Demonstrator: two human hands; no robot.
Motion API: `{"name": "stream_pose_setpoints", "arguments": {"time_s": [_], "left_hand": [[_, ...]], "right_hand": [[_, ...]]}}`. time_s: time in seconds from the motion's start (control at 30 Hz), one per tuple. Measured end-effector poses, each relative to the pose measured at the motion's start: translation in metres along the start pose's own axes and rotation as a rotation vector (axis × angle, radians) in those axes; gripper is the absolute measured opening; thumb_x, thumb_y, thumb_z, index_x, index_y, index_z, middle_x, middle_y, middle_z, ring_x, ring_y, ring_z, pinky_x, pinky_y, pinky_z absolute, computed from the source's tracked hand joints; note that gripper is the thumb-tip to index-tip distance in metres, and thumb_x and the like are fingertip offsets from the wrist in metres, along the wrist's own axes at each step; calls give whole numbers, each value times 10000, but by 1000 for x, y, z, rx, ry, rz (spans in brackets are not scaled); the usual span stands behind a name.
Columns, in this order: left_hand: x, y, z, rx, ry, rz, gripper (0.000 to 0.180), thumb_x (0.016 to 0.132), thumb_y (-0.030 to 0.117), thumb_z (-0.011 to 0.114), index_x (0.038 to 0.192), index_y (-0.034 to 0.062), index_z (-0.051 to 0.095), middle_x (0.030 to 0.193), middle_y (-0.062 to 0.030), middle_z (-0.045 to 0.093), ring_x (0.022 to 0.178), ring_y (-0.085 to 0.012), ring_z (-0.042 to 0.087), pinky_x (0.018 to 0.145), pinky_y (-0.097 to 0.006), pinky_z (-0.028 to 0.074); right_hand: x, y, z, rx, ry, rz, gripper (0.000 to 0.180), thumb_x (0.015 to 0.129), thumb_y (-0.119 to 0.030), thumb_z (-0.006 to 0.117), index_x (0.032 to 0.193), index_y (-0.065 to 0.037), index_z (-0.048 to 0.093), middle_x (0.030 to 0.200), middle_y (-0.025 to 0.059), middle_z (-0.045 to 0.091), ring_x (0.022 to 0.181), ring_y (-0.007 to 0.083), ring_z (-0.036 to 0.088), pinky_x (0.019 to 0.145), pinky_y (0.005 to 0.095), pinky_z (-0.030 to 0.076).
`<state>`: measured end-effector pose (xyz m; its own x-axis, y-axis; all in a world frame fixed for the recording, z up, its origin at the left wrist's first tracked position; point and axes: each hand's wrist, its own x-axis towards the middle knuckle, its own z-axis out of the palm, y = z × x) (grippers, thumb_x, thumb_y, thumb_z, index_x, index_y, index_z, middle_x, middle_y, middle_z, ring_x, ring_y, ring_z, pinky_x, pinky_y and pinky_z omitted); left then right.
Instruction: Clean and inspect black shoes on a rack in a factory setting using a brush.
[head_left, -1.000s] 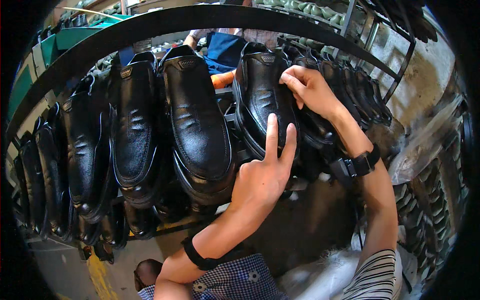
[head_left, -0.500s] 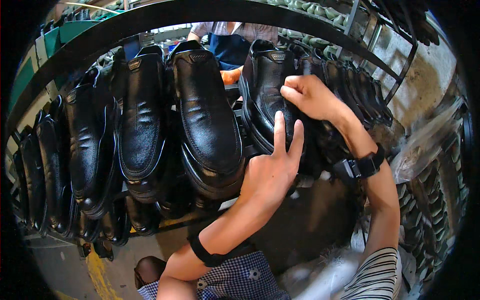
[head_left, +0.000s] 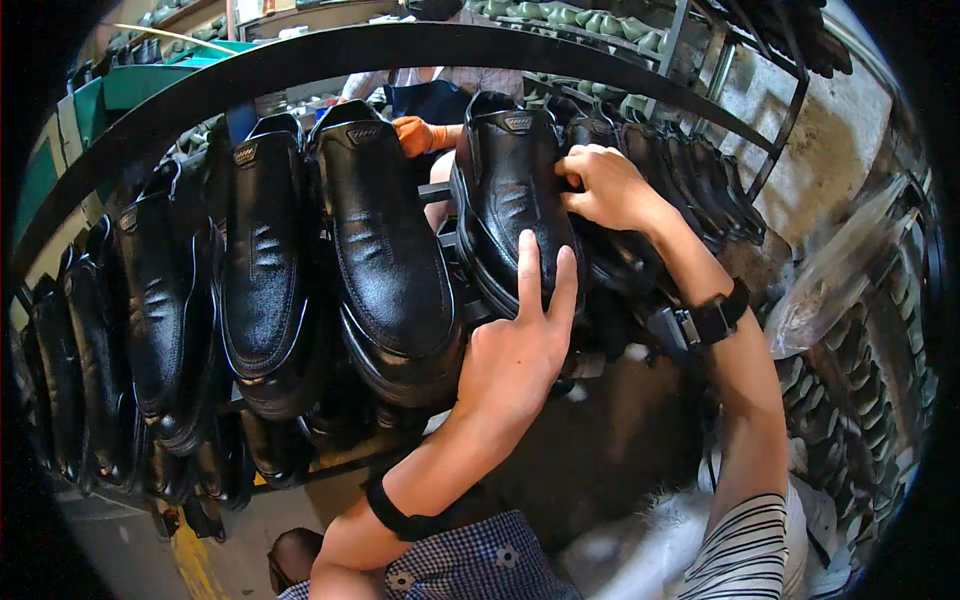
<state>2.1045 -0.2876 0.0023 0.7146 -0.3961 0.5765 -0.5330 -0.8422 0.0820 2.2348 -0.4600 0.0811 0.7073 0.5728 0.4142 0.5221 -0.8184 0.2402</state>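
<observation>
A row of black leather loafers is shown hung toe-down on a curved black rack rail (head_left: pixel 300 60). The handled loafer (head_left: pixel 510 200) is seen directly ahead of both hands, its long axis running from heel at top to toe below. The left hand (head_left: pixel 515 350) is pressed flat under the toe, fingers extended and slightly apart. The right hand (head_left: pixel 605 185), equally near, is curled against the loafer's right edge, nothing enclosed.

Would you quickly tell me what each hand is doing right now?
Left hand: open, fingers extended, pressing against the toe of the black shoe.
Right hand: fingers curled on the same shoe's side; a firm grip cannot be told.
</observation>
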Motion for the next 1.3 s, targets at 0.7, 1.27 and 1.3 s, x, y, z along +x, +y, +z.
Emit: {"name": "stream_pose_setpoints", "arguments": {"time_s": [0.7,1.27,1.3], "left_hand": [[-9,-3,-2,-31,-28,48,640,742,85,524,1329,34,275,1312,-319,284,442,-275,559,378,-343,440],[-3,-11,5,76,152,99,623,677,-1,501,1285,16,367,1279,-306,358,361,-100,472,350,-238,393],[-2,-11,3,79,165,110,615,682,2,495,1284,22,372,1275,-299,370,356,-92,461,348,-231,388]], "right_hand": [[25,12,-6,121,278,191,185,778,-209,585,846,-43,631,798,144,627,805,319,590,713,388,460],[-16,15,-27,366,576,445,196,783,-176,596,883,-10,628,778,160,621,693,253,617,630,317,464],[-15,15,-31,406,576,555,202,789,-177,588,883,-2,624,745,170,618,665,236,618,617,311,461]]}}
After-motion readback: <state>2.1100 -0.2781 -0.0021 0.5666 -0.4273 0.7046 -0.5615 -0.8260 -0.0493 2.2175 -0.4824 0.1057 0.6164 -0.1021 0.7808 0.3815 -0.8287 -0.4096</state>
